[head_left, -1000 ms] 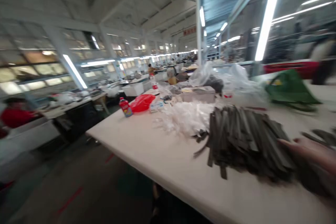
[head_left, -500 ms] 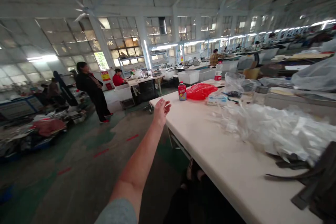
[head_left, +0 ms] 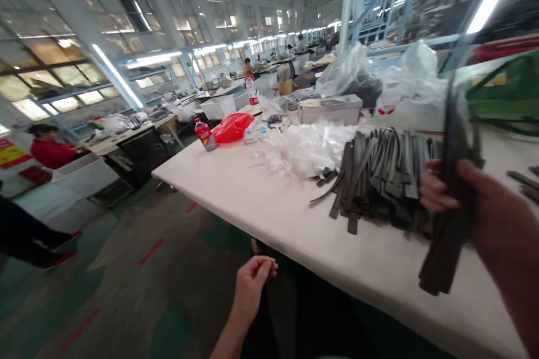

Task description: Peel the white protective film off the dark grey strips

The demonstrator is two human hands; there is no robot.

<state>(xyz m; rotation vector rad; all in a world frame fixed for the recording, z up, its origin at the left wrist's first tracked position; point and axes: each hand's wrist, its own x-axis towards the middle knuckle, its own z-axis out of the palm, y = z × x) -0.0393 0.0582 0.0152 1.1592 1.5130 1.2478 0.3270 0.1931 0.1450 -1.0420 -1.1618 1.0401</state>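
Observation:
My right hand is wrapped round a bundle of dark grey strips, held upright above the table and blurred by motion. Beside it on the tabletop lies a large pile of similar strips, with loose ends spread towards the front edge. My left hand hangs over the floor just off the table's edge. Its fingers are curled with the thumb pressed against them, and nothing shows in its grip.
White plastic scraps lie behind the pile. A red bottle and a red plastic bag stand near the far left corner. A green bag sits at right. A person in red sits at another table.
The view has swung right, bringing the strip pile and my right hand with its bundle into sight. My left hand has dropped from beside the table corner to lower down, its fingers closer together.

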